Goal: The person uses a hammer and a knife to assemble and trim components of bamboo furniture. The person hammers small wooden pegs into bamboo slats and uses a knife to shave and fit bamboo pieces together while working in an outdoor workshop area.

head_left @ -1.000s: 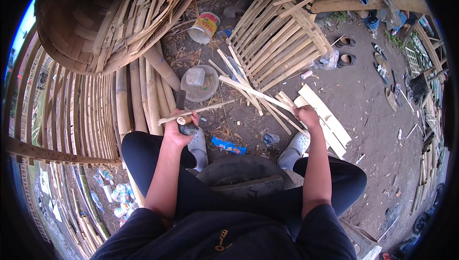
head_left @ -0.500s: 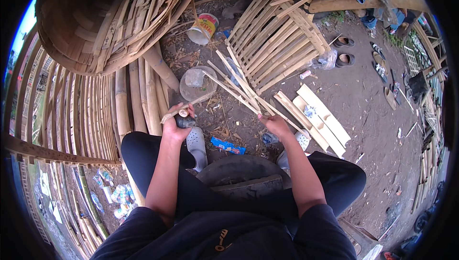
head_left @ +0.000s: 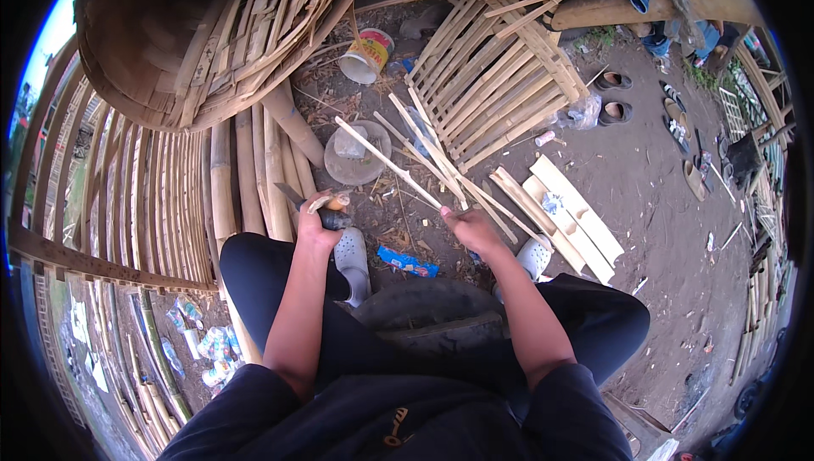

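Observation:
My left hand is closed around a knife whose dark blade points to the upper left; the rounded butt of its handle shows on the right. A dark, rounded object sits against the same fingers, and I cannot make out what it is. In a pinch, my right hand holds a thin pale bamboo stick that slants up and left. Beyond the hands, a stone block rests on a round slab. More bamboo strips lie on the ground ahead of my right hand.
A bamboo slat panel lies ahead, with split bamboo pieces at right. Bamboo poles and a slatted bench stand left, under a big woven tray. A bucket and a blue wrapper lie on the ground.
My right hand has shifted slightly left and down, and its stick now reaches farther left, apart from the other strips. My left hand has turned, bringing the knife blade into view at upper left.

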Motion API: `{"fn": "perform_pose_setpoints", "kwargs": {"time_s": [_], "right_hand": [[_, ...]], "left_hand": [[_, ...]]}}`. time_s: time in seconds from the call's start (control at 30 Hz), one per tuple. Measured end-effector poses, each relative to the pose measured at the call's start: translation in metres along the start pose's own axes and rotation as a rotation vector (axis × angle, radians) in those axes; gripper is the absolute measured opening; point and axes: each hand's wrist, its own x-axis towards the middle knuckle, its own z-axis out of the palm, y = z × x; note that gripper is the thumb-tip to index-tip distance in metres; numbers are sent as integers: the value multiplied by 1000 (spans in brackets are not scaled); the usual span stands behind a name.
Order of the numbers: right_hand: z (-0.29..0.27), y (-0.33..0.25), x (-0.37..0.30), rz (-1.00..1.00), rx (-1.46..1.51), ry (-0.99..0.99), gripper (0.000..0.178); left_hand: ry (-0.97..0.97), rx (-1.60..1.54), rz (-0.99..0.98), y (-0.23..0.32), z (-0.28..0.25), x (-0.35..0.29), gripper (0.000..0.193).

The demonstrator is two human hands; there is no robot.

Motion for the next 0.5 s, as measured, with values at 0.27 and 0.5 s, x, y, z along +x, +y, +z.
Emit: {"fn": "perform_pose_setpoints", "kwargs": {"time_s": [0.27, 0.5], "right_hand": [[14, 55, 29, 51, -359, 152, 68], [-7, 64, 37, 10, -237, 187, 45]], "left_hand": [[98, -194, -256, -17, 21, -24, 22], [175, -124, -285, -25, 19, -24, 28]]}}
